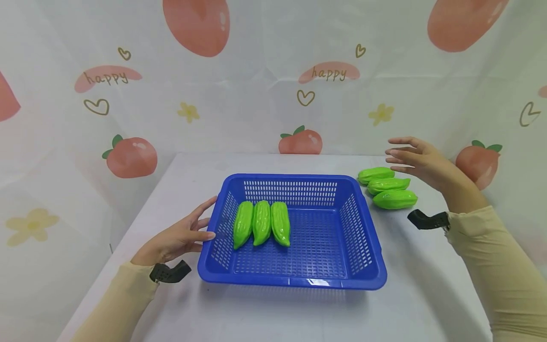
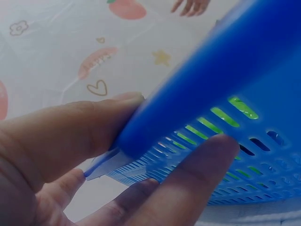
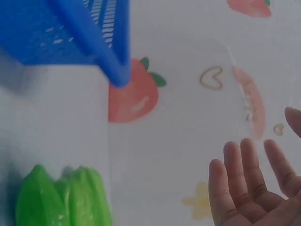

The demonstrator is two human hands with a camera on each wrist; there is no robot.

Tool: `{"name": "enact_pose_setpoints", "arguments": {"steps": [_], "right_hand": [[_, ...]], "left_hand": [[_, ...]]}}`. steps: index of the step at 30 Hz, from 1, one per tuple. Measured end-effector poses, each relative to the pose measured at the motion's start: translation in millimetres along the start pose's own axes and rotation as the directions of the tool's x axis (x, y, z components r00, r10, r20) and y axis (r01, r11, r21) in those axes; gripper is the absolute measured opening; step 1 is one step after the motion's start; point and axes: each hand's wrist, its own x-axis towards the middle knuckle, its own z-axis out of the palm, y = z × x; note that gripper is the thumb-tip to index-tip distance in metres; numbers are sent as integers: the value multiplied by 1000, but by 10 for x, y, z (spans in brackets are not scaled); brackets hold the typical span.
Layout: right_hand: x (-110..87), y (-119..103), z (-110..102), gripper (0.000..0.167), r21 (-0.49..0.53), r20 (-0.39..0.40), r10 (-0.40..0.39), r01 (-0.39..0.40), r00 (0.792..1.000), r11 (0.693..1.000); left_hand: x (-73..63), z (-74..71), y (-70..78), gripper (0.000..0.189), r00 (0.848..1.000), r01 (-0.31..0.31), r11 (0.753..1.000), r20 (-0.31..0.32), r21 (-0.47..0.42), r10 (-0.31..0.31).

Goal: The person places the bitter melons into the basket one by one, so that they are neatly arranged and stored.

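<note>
A blue plastic basket [image 1: 295,283] stands on the table, its near side facing the person. My left hand [image 1: 177,240] holds the basket's left rim, thumb on the rim and fingers against the slotted outer wall [image 2: 277,165]. Three glossy green bitter melons [image 1: 262,222] lie side by side in the left part of the basket. Right of the basket, three more green bitter melons [image 1: 395,199] lie on the table. My right hand [image 1: 420,159] hovers above and beside them, fingers spread and holding nothing. In the right wrist view its palm and fingers [image 3: 249,174] show.
The white table [image 1: 299,316] extends around the basket. Behind it hangs a pale cloth [image 1: 256,128] printed with peaches, hearts and flowers. A black wrist camera [image 1: 171,273] sits on the left wrist, another camera [image 1: 427,220] on the right.
</note>
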Motion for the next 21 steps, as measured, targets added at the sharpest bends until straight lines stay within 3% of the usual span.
{"name": "enact_pose_setpoints", "arguments": {"steps": [5,13,21], "right_hand": [[-68,202,-166,29,148,9,-51,49,999,988],[-216,535,-351,30,201,-88,-44,61,995,978],[-347,867,-442,27,146,-164,19,5,986,989]], "left_hand": [[-4,5,6,96,1000,0,1000,0,3,0],[-18,5,14,95,1000,-9,1000,13,-2,9],[-18,-4,-2,95,1000,-13,1000,15,-8,13]]}}
